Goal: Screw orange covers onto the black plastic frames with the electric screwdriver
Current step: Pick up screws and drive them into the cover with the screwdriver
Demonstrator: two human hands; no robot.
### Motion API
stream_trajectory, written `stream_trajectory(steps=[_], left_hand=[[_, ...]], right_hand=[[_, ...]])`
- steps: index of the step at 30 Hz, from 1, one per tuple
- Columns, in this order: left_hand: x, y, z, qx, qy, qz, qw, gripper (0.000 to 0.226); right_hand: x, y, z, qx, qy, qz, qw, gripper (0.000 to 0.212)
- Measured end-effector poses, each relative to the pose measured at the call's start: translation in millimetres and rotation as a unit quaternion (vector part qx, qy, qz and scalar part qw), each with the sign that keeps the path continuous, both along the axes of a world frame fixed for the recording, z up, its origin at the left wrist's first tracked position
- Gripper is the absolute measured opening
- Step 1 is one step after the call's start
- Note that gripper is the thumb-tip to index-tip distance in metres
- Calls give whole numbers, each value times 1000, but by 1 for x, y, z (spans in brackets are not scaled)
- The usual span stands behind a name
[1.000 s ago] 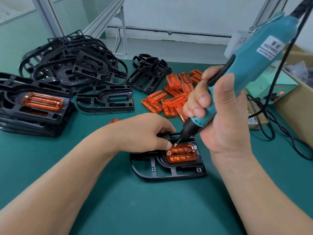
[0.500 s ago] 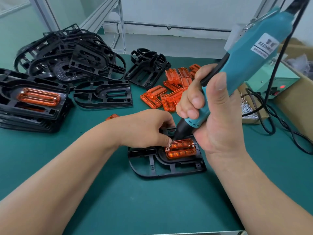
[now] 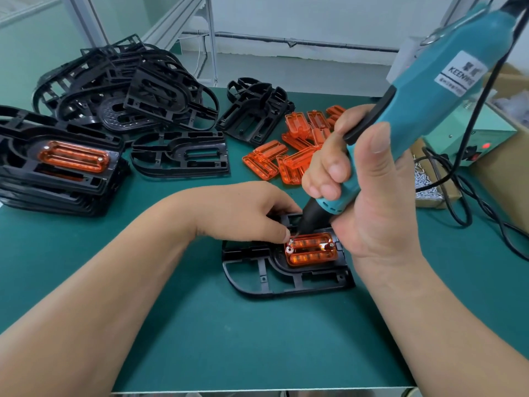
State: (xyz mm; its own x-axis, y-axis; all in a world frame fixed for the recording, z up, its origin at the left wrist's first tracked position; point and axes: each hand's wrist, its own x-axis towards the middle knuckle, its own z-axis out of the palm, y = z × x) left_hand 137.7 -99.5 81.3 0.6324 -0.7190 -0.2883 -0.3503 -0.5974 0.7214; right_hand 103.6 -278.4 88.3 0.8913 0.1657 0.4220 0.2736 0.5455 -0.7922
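In the lower middle of the frame, on the green mat (image 3: 257, 339), lies the black frame (image 3: 286, 279) with an orange cover (image 3: 312, 249) seated in its right-hand part. A silver screw head shows at each end of that cover. The left hand (image 3: 243, 213) comes in from the lower left and grips the frame's far edge with bent fingers, one fingertip right at the cover's left end. The right hand (image 3: 369, 202) is clenched round the teal electric screwdriver (image 3: 423, 110), thumb lying up along the barrel and fingers wrapped over its black lever. The tool tilts toward the upper right of the frame, its black nose pointing down at the cover's upper left corner, the bit tip just beside the left fingertip. Whether the bit sits in a screw cannot be told. Loose orange covers (image 3: 269, 161) lie in a heap above the hands, centre of the frame. At the left edge stands a stack of frames (image 3: 57, 179) with a fitted cover on top. A tangle of bare frames (image 3: 128, 93) fills the upper left, and one single frame (image 3: 183, 159) lies flat beside it. At the right edge a pale green power box (image 3: 469, 133) shows a red light, near a tray of screws (image 3: 426, 187).
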Motion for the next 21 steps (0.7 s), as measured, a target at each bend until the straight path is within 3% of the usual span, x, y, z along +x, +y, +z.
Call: stream_trajectory(steps=[7, 21], left_hand=[[-1, 3, -5, 10, 24, 0, 1000, 62], [1, 0, -11, 39, 17, 43, 998, 74]], right_hand=[[5, -14, 6, 58, 14, -22, 998, 43], [8, -27, 11, 108, 20, -44, 993, 39]])
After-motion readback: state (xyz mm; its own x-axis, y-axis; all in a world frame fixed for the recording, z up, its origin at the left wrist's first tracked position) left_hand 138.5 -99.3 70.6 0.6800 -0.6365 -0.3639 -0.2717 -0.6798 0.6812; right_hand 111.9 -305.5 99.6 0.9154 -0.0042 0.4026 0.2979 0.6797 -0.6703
